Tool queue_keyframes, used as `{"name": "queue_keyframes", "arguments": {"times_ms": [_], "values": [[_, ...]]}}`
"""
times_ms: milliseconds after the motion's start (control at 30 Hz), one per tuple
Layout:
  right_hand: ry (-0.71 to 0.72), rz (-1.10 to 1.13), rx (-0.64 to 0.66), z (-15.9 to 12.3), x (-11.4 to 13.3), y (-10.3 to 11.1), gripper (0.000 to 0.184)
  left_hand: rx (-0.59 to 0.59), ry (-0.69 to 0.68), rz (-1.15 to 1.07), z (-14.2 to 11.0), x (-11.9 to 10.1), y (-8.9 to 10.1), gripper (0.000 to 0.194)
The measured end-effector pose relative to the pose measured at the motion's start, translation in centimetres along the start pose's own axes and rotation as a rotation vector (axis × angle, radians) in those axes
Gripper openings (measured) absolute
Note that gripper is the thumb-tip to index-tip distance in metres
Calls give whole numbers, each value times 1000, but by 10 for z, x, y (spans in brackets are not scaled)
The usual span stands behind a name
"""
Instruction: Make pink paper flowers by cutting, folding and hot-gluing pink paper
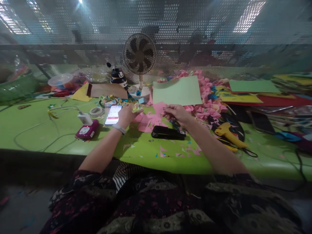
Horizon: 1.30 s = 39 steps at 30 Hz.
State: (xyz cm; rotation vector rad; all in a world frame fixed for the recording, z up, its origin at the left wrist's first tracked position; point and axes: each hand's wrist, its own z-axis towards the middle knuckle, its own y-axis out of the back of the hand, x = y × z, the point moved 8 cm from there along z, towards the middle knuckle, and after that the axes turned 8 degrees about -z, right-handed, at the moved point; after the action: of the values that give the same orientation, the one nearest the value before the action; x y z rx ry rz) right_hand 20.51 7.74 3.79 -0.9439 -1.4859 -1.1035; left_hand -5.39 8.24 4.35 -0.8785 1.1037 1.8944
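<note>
My left hand [127, 116] is beside a lit phone [113, 115], its thumb stretched right over the edge of some pink paper pieces [148, 123]. Its fingers look apart, and I see nothing held in it. My right hand [177, 113] has its fingertips pinched together at a pink paper piece [159, 107]. Just below the pink pieces lies a black stapler [168, 132]. Dark scissors [174, 123] show in part under my right hand. Behind both hands, a pale green sheet [176, 91] leans on a heap of folded pink paper [211, 109].
A small fan [139, 54] stands at the back by a dark bottle [119, 78]. To the left are a purple power adapter [86, 130] with cables and a tape roll [96, 111]. On the right lie a yellow glue gun [230, 135] and a dark phone [262, 122]. Paper scraps [192, 150] litter the front.
</note>
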Motion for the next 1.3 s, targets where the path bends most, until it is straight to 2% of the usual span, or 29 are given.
{"name": "queue_keyframes", "arguments": {"times_ms": [67, 100, 133, 200, 233, 300, 367, 433, 500, 567, 667, 733, 800, 867, 967, 1067, 1167, 1300], "values": [[5, 32, 7, -5, 3, -4, 23, -20, -132, -184, -10, -23, -2, 38], [15, 40, 16, -7, 5, -7, 23, 34, -139, -308, -15, -31, -9, 36], [27, 39, 30, -10, 7, -11, 24, 141, -99, -443, -22, -36, -22, 36], [55, 7, 72, -16, 11, -22, 27, 348, 72, -732, -37, -40, -50, 44], [73, -23, 93, -18, 12, -26, 28, 396, 165, -851, -43, -40, -60, 46], [125, -105, 132, -23, 16, -33, 30, 416, 292, -994, -52, -37, -70, 41], [230, -201, 105, -27, 25, -32, 27, 411, 357, -1063, -54, -33, -72, 33], [397, -327, 12, -32, 38, -24, 18, 434, 397, -1075, -55, -30, -71, 27], [588, -490, -62, -40, 52, -20, 29, 462, 437, -1065, -55, -26, -70, 24], [747, -647, -45, -46, 59, -25, 41, 484, 466, -1060, -56, -24, -70, 23], [861, -726, 2, -49, 59, -33, 29, 556, 457, -1069, -60, -29, -73, 21], [877, -678, -11, -48, 57, -33, 14, 616, 448, -1057, -65, -34, -76, 19], [873, -586, -39, -46, 54, -33, 8, 642, 448, -1035, -68, -37, -78, 22], [826, -478, -76, -43, 49, -31, 17, 636, 431, -1037, -69, -39, -78, 24], [643, -334, -96, -34, 36, -29, 34, 635, 380, -1083, -70, -43, -78, 27], [506, -244, -101, -29, 27, -29, 42, 656, 367, -1106, -72, -47, -79, 38], [502, -218, -131, -31, 28, -28, 43, 681, 332, -1065, -74, -51, -79, 49], [523, -253, -130, -33, 30, -29, 42, 641, 215, -974, -74, -55, -73, 38]]}}
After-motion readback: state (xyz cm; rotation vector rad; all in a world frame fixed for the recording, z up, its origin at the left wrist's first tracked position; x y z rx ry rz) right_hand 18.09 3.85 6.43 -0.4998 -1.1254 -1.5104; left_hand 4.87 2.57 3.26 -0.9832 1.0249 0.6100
